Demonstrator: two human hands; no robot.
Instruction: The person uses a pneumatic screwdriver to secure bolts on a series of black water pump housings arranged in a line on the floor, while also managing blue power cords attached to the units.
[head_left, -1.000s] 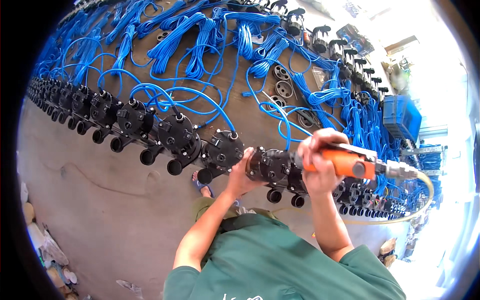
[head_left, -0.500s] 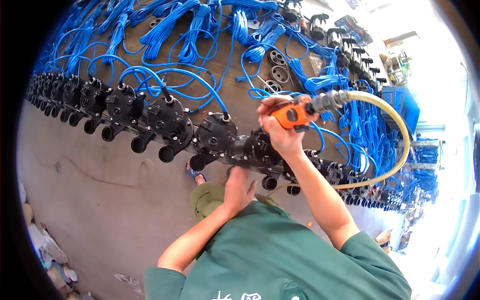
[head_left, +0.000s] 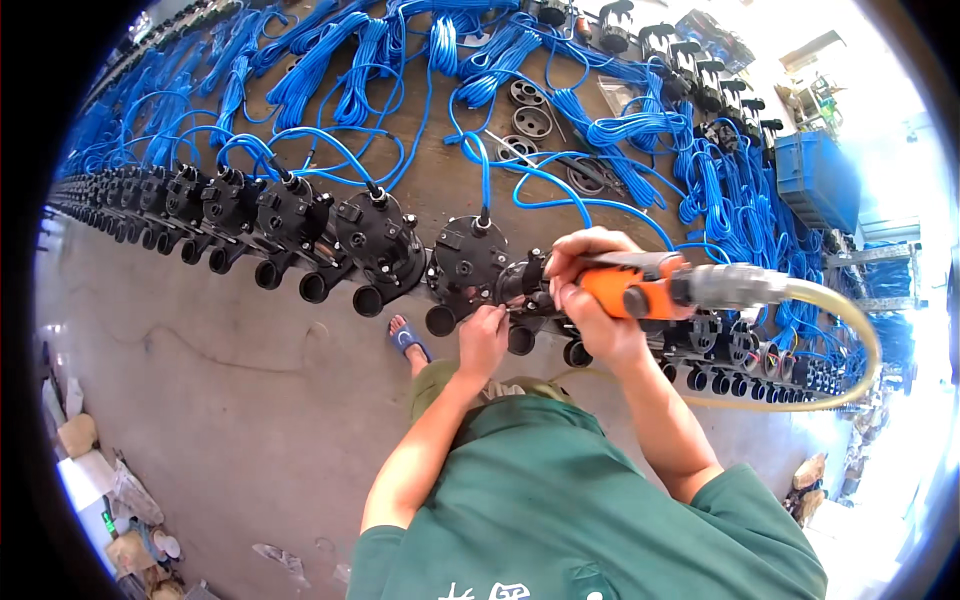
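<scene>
My right hand (head_left: 603, 300) is closed around an orange air screwdriver (head_left: 632, 290), held nearly level with its front end pointing left. A pale yellow air hose (head_left: 862, 335) curves from its back end. My left hand (head_left: 484, 343) is pinched at the near side of a black pump housing (head_left: 468, 262), close to the front of the tool. What its fingertips hold is too small to make out. The housing has a round bolted cover, an open round outlet (head_left: 440, 320) below, and a blue cable (head_left: 486, 180) out of its top.
A long row of similar black pumps (head_left: 290, 213) runs along the table's near edge. Coiled blue cables (head_left: 470, 75) and several grey pulley wheels (head_left: 530, 122) lie on the brown tabletop (head_left: 440, 160). A blue crate (head_left: 815, 175) stands at the right. Rubbish (head_left: 125, 495) lies on the floor at left.
The screwdriver has come down from a raised tilt to nearly level by the housing. My left hand has risen from beside my body to the housing and pinched its fingers. The view has shifted.
</scene>
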